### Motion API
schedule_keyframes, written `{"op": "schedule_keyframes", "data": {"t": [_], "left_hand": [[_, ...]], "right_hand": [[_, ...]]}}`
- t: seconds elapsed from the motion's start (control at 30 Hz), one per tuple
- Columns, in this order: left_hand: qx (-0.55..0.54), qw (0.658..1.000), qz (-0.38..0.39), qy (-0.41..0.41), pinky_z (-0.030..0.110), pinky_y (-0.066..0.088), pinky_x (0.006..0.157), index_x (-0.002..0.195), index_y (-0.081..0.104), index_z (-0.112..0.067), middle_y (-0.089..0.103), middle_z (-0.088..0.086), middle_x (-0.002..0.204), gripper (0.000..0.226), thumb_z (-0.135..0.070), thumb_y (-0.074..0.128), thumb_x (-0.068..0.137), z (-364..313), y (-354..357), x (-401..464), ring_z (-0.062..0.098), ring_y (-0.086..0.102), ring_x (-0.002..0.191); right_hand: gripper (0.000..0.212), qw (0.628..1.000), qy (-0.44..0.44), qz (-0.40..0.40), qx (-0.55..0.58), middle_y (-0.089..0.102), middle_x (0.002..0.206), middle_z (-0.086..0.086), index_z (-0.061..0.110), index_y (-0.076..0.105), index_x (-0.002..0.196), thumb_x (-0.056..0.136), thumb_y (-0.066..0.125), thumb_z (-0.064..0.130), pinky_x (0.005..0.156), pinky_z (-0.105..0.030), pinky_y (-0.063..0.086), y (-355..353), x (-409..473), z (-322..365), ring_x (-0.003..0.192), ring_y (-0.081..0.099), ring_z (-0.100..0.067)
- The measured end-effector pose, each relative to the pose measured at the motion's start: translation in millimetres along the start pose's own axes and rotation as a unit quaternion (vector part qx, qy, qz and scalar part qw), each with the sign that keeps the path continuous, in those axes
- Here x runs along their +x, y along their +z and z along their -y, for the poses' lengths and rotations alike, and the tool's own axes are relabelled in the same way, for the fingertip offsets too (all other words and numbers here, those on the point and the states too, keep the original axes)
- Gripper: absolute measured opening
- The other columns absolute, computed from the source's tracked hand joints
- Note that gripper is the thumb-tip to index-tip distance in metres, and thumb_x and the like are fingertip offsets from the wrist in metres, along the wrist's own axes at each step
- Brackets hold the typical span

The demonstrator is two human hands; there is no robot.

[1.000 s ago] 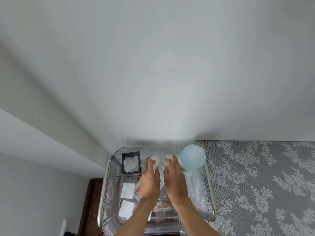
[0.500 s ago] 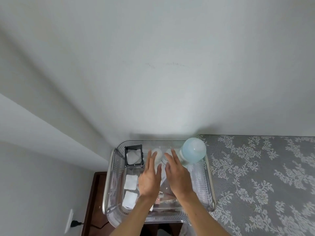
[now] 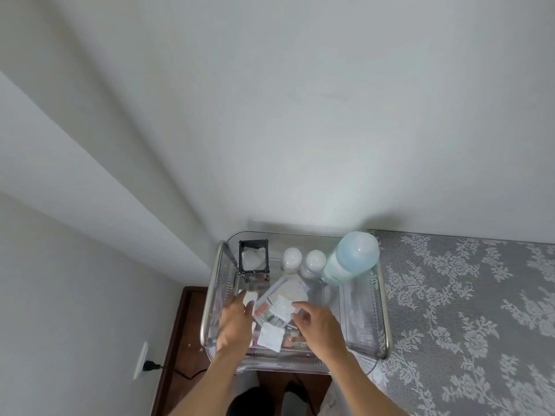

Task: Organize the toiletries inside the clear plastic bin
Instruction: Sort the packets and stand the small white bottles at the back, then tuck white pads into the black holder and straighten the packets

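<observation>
Fingers [image 3: 241,300] of the left hand [image 3: 235,324] are loosely spread inside the clear plastic bin [image 3: 365,319], their tips touching a small white sachet [image 3: 250,297] near the bin's left wall; whether they pinch it or only rest on it cannot be told. Right hand [image 3: 319,327] reaches in from the near side with its fingers curled but apart, gripping nothing that shows, its fingertips just beside a white square packet [image 3: 281,307] that lies on top of a loose pile of flat packets [image 3: 288,291] in the middle of the bin floor. Another white square packet [image 3: 270,336] lies between the two hands, nearer the front wall.

Along the far wall stands a row of upright toiletries, well apart from both hands: a black-framed holder [image 3: 253,261] with something white in it at the left, then two small white-capped bottles [image 3: 303,261] side by side, then a large pale blue bottle [image 3: 351,259] leaning toward the far right corner.

The bin sits at the left edge of a surface covered by a grey lace cloth [image 3: 465,310], against a white wall [image 3: 300,115]. Below and left, a wall outlet [image 3: 141,360] has a black plug in it.
</observation>
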State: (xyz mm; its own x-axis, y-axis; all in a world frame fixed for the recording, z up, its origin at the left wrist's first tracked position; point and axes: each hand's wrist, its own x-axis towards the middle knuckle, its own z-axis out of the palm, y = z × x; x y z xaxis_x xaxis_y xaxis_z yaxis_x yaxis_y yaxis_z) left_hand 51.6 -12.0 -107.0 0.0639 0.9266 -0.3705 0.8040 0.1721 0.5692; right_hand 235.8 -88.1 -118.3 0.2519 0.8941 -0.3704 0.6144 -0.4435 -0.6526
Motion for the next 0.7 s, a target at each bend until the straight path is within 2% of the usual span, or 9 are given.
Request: {"op": "schedule_keyframes", "data": {"t": [0.07,0.17,0.2,0.27,0.33,0.37,0.43,0.57,0.7], "left_hand": [[0.011,0.999,0.007,-0.049,0.039,0.058,0.087,0.138,0.052,-0.016,0.056,0.009,0.137,0.040,-0.023,0.054,0.098,5.0,5.2,8.4,0.023,0.063,0.113],[0.049,0.997,0.023,-0.062,0.019,0.056,0.054,0.135,0.055,-0.019,0.064,0.008,0.121,0.040,-0.021,0.059,0.096,1.5,4.5,14.9,0.010,0.067,0.073],[0.060,0.996,0.030,-0.065,0.016,0.053,0.050,0.135,0.055,-0.020,0.066,0.007,0.119,0.040,-0.021,0.059,0.096,0.9,4.1,17.1,0.007,0.064,0.067],[0.084,0.993,0.047,-0.072,0.022,0.060,0.067,0.136,0.054,-0.024,0.062,0.003,0.129,0.040,-0.021,0.058,0.096,3.7,5.6,22.6,0.008,0.066,0.082],[0.128,0.986,0.064,-0.086,0.044,0.049,0.099,0.140,0.051,-0.029,0.048,-0.005,0.146,0.043,-0.025,0.056,0.097,6.3,6.7,24.6,0.015,0.055,0.124],[0.164,0.980,0.074,-0.090,0.050,0.041,0.104,0.142,0.047,-0.029,0.042,-0.007,0.150,0.045,-0.028,0.055,0.098,8.8,8.5,25.2,0.017,0.045,0.135],[0.180,0.976,0.085,-0.084,0.048,0.041,0.108,0.145,0.043,-0.023,0.040,-0.001,0.152,0.047,-0.030,0.052,0.100,15.9,12.4,27.5,0.020,0.041,0.137],[0.095,0.994,0.053,-0.012,0.037,0.054,0.090,0.125,0.062,-0.014,0.058,0.010,0.129,0.030,-0.015,0.056,0.096,24.3,17.4,29.7,0.028,0.061,0.109],[0.071,0.995,0.040,-0.049,0.027,0.061,0.061,0.109,0.072,-0.007,0.074,0.009,0.095,0.019,-0.005,0.063,0.092,18.6,18.7,34.4,0.013,0.068,0.063]], "right_hand": [[0.030,1.000,0.014,-0.011,0.007,0.069,0.084,0.011,0.038,0.065,0.122,0.092,0.062,0.043,0.070,-0.024,0.059,10.4,6.3,-3.0,0.076,0.065,-0.004],[0.031,0.999,0.022,-0.042,0.015,0.070,0.083,0.010,0.037,0.066,0.122,0.091,0.065,0.044,0.068,-0.023,0.059,12.2,10.6,0.4,0.074,0.065,-0.005],[0.031,0.999,0.019,-0.043,0.012,0.070,0.083,0.010,0.037,0.066,0.122,0.091,0.065,0.043,0.068,-0.023,0.059,14.2,13.6,0.9,0.073,0.065,-0.005],[0.031,0.999,0.020,-0.038,0.006,0.068,0.080,0.011,0.035,0.067,0.121,0.090,0.067,0.043,0.067,-0.022,0.059,21.3,20.2,0.0,0.071,0.065,-0.005],[0.030,0.999,0.022,-0.032,-0.008,0.063,0.076,0.014,0.035,0.067,0.119,0.090,0.067,0.043,0.065,-0.019,0.056,27.4,22.4,-0.9,0.067,0.063,-0.004],[0.030,0.999,0.021,-0.031,-0.018,0.061,0.074,0.015,0.036,0.067,0.119,0.090,0.067,0.043,0.064,-0.018,0.055,29.5,23.0,-1.1,0.065,0.061,-0.003],[0.028,0.999,0.020,-0.034,-0.032,0.062,0.072,0.015,0.038,0.067,0.117,0.090,0.067,0.044,0.061,-0.016,0.052,31.5,25.2,-2.2,0.061,0.059,-0.002],[0.025,0.998,0.027,-0.036,-0.052,0.073,0.080,0.011,0.042,0.068,0.114,0.090,0.066,0.046,0.061,-0.017,0.054,33.5,30.3,-6.0,0.061,0.062,-0.002],[0.018,0.997,0.033,-0.041,-0.058,0.076,0.081,0.012,0.041,0.073,0.107,0.090,0.066,0.044,0.054,-0.016,0.052,33.5,35.3,-7.4,0.056,0.062,0.000]]}}
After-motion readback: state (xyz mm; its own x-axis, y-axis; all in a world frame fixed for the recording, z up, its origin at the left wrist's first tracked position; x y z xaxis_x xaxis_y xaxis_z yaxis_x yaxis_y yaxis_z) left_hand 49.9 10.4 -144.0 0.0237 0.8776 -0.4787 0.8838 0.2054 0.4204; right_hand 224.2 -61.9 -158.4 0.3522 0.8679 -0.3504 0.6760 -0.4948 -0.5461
